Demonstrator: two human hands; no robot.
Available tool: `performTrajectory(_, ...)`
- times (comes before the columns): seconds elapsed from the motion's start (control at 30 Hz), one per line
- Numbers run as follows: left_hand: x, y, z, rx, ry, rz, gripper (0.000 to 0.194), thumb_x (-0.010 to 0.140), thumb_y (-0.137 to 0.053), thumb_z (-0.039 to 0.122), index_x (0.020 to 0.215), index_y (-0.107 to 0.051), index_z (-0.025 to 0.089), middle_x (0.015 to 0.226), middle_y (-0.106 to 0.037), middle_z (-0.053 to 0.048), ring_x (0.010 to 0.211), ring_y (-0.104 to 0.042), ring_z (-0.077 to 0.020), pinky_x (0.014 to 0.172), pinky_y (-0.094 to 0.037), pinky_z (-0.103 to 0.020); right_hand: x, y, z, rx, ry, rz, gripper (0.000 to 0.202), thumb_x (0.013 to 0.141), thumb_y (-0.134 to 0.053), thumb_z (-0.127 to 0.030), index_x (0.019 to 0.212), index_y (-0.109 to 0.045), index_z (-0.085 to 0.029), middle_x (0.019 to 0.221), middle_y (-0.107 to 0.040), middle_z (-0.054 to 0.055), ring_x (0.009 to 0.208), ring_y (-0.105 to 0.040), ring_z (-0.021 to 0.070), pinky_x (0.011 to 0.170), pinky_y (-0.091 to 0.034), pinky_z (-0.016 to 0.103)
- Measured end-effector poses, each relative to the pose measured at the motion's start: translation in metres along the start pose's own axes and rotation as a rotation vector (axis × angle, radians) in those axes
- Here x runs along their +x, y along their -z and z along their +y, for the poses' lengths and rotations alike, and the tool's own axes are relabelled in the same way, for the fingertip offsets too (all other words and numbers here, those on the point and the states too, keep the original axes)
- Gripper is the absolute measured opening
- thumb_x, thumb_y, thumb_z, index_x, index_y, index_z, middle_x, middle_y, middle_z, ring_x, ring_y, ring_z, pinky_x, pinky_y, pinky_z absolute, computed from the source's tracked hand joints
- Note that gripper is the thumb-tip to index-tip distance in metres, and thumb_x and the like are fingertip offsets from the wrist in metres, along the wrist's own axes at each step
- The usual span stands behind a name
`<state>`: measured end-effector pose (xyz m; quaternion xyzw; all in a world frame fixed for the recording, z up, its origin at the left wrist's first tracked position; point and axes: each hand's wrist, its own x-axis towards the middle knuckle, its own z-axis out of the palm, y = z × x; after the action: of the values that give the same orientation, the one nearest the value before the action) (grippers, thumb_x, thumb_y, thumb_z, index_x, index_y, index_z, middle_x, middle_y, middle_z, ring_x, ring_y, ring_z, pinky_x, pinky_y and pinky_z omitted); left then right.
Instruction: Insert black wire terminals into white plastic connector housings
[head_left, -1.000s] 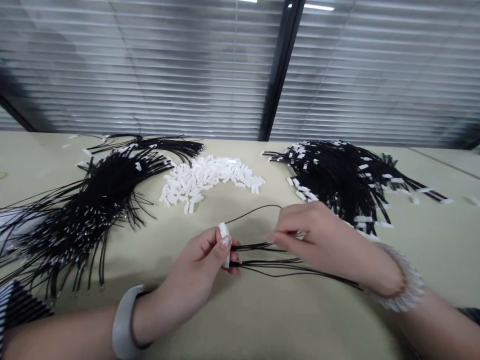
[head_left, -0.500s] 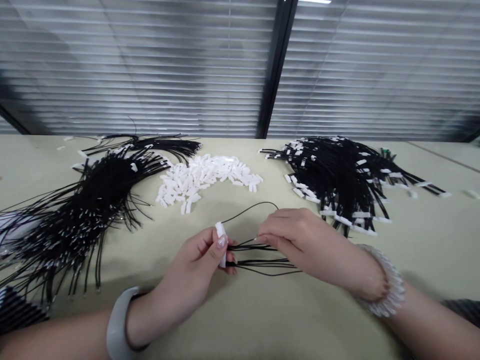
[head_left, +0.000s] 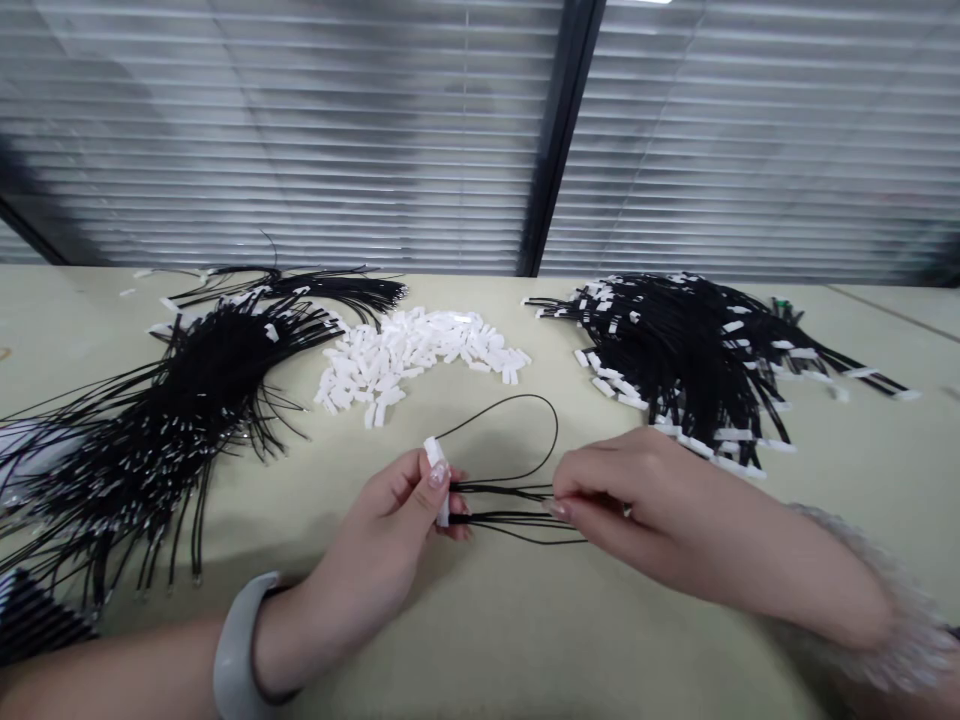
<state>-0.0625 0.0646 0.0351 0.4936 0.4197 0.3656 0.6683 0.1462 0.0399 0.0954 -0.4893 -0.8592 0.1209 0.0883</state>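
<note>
In the middle of the head view, my left hand [head_left: 386, 520] pinches a slim white connector housing [head_left: 433, 452] between thumb and fingers. Several thin black wires [head_left: 510, 518] run from the housing to the right, in two groups. One wire makes a wide loop [head_left: 556, 425] from the housing's top end, curving back toward the upper group. My right hand [head_left: 637, 500] is closed around the wires at their other side, thumb against the fingers. The wires' far ends are hidden by that hand.
A heap of loose white connector housings [head_left: 420, 345] lies beyond my hands. On the left spreads a large bundle of black wires [head_left: 202, 385] with metal-tipped ends. To the right is a pile of black wires with white housings [head_left: 675, 345]. Window blinds [head_left: 300, 140] stand behind the table.
My right hand has moved right and slightly down along the wires. The looped wire, partly behind that hand before, now shows as a full curve. My left hand keeps its hold.
</note>
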Motion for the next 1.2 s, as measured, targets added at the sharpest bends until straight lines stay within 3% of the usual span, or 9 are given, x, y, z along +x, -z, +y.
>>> performTrajectory(0.1, 0.0, 0.0, 0.001, 0.005, 0.019, 0.009, 0.026, 0.08, -0.05, 0.043, 0.079, -0.052, 0.016, 0.072, -0.053, 0.001, 0.065, -0.051, -0.0099, 0.066, -0.048, -0.027, 0.001, -0.001, 0.005, -0.04, -0.096, -0.001, 0.018, 0.085, -0.038, -0.021, 0.072, -0.049, -0.018, 0.064, -0.053, -0.004, 0.056, -0.043, 0.0051, 0.053, -0.028, 0.02)
performTrajectory(0.27, 0.001, 0.0, 0.001, 0.024, 0.014, 0.013, 0.027, 0.081, -0.049, 0.043, 0.081, -0.052, 0.016, 0.07, -0.052, 0.001, 0.063, -0.051, -0.0101, 0.064, -0.046, -0.026, 0.002, -0.003, 0.016, -0.224, -0.118, 0.074, 0.018, 0.086, -0.037, -0.02, 0.077, -0.053, -0.018, 0.074, -0.054, 0.001, 0.067, -0.049, 0.0091, 0.063, -0.034, 0.023)
performTrajectory(0.43, 0.001, 0.0, 0.001, 0.032, 0.013, 0.018, 0.028, 0.082, -0.047, 0.044, 0.081, -0.052, 0.016, 0.069, -0.052, 0.001, 0.064, -0.051, -0.0099, 0.065, -0.045, -0.026, 0.004, -0.006, 0.012, -0.111, -0.02, 0.171, 0.021, 0.087, -0.038, -0.026, 0.081, -0.057, -0.019, 0.081, -0.054, 0.002, 0.07, -0.048, 0.0084, 0.064, -0.035, 0.023)
performTrajectory(0.67, -0.001, 0.002, 0.001, 0.087, -0.005, -0.035, 0.027, 0.083, -0.046, 0.043, 0.08, -0.051, 0.017, 0.073, -0.054, 0.0, 0.065, -0.053, -0.0097, 0.066, -0.046, -0.026, 0.019, -0.022, -0.005, -0.095, 0.024, 0.078, 0.023, 0.088, -0.039, -0.026, 0.075, -0.055, -0.017, 0.076, -0.052, 0.0, 0.068, -0.046, 0.0077, 0.062, -0.034, 0.021)
performTrajectory(0.83, -0.002, 0.001, 0.001, 0.146, -0.007, -0.063, 0.028, 0.083, -0.045, 0.044, 0.082, -0.052, 0.016, 0.074, -0.054, 0.0, 0.069, -0.053, -0.0109, 0.068, -0.046, -0.026, 0.024, -0.028, -0.01, -0.075, -0.01, 0.107, 0.016, 0.088, -0.039, -0.026, 0.081, -0.05, -0.016, 0.076, -0.053, 0.0, 0.067, -0.047, 0.0078, 0.059, -0.032, 0.021)
performTrajectory(1.03, -0.003, -0.001, 0.002, 0.222, -0.037, -0.066, 0.029, 0.084, -0.044, 0.043, 0.078, -0.05, 0.015, 0.071, -0.054, 0.0, 0.066, -0.053, -0.0104, 0.066, -0.043, -0.024, 0.024, -0.039, -0.007, -0.214, 0.12, 0.169, 0.008, 0.085, -0.041, -0.02, 0.079, -0.046, -0.019, 0.071, -0.051, -0.003, 0.062, -0.042, 0.0091, 0.055, -0.024, 0.023)
performTrajectory(1.2, -0.003, -0.002, 0.004, 0.192, -0.008, -0.068, 0.031, 0.083, -0.044, 0.045, 0.076, -0.048, 0.015, 0.067, -0.051, 0.002, 0.062, -0.051, -0.009, 0.062, -0.043, -0.023, 0.027, -0.041, -0.007, -0.328, 0.138, 0.243, 0.006, 0.079, -0.045, -0.013, 0.075, -0.044, -0.017, 0.07, -0.049, -0.001, 0.061, -0.039, 0.0109, 0.054, -0.02, 0.025)
